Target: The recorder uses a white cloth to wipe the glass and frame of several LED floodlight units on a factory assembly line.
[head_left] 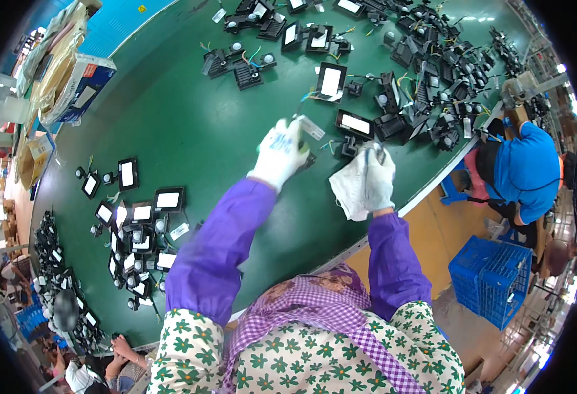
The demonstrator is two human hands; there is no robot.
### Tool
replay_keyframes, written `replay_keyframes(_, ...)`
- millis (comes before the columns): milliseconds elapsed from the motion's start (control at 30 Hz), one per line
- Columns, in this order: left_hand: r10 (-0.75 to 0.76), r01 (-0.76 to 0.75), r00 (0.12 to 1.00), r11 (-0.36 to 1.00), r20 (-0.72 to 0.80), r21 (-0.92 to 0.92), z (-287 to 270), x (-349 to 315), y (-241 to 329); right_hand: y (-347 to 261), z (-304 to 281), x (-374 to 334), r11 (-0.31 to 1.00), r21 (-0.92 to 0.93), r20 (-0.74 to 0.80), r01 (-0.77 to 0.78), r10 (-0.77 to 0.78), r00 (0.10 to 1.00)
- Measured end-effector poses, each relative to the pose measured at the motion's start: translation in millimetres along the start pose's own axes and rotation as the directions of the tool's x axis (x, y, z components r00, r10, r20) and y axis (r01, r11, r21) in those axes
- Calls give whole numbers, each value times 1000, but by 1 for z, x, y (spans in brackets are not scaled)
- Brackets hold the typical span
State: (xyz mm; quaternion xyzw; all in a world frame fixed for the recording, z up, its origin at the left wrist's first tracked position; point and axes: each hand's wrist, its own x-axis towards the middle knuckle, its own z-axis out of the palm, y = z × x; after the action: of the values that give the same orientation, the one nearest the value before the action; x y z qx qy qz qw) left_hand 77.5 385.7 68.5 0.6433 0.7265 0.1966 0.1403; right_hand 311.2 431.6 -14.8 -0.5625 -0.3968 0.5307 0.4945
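My left hand (280, 152), in a white glove with a purple sleeve, is stretched out over the green table (203, 131) and grips a small black lamp unit (308, 159) with a white tag; most of the unit is hidden under the hand. My right hand (376, 176), also gloved, holds a white cloth (349, 187) that hangs down beside it. Just beyond both hands lies a black floodlight with a white panel (355, 124) and coloured wires.
Many black floodlights (426, 59) with wires crowd the far right of the table, and several more (141, 223) lie at the left. Cardboard boxes (82, 82) stand at the far left. A person in blue (528, 171) works at the right edge. A blue crate (492, 279) sits on the floor.
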Motion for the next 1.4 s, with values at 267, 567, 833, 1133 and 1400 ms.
replay_keyframes(267, -191, 213, 970, 966, 153, -149, 51, -168, -30, -34, 50, -78, 706, -611, 344, 359, -171, 923)
replay_keyframes(567, 8, -1, 993, 998, -118, 62, 81, -236, -38, 36, 96, -103, 249, -716, 626, 652, -186, 758)
replay_keyframes(833, 59, -105, 969, 978, 240, 180, 61, -235, -37, 26, 88, -101, 485, -602, 650, 635, -163, 742)
replay_keyframes(1133, 126, -139, 907, 990, 403, 2, -10, -188, 9, -22, 19, -92, 295, -827, 434, 478, -207, 877)
replay_keyframes(1400, -487, 454, 781, 12, 391, -891, -13, -187, -35, 3, -6, -95, 101, -911, 401, 400, -14, 916)
